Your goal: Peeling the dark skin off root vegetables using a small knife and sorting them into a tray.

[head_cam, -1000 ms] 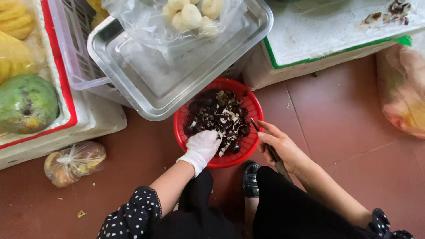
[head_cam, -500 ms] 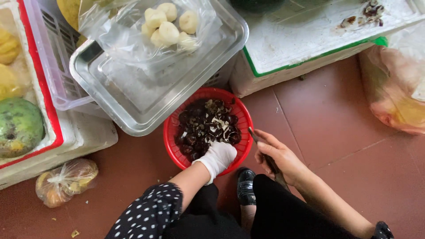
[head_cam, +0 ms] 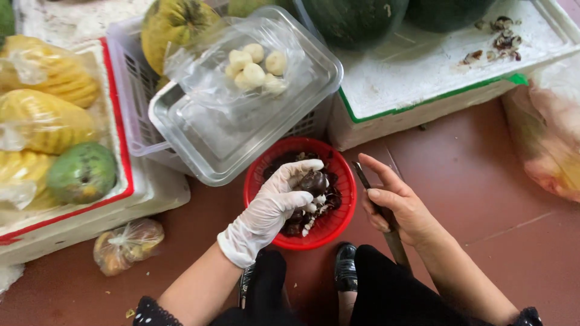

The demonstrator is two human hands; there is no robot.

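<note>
Over the round red plastic basket (head_cam: 338,181), gloved left hand (head_cam: 272,208) pinches one dark chestnut (head_cam: 314,180); bare right hand (head_cam: 396,202) grips a knife (head_cam: 386,224). Few peeled white ones (head_cam: 254,66) at 11 o'clock, plenty left.

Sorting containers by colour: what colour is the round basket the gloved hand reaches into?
Red, a perforated plastic basket, clearest in the head view, under the gloved left hand.

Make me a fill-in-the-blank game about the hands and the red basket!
1. The left hand wears a white ____.
2. That hand picks a dark round thing out of the ____ basket.
3. The bare right hand holds a ____.
4. The peeled white pieces lie in a clear ____ on the metal tray.

Missing words: glove; red; knife; bag
</note>
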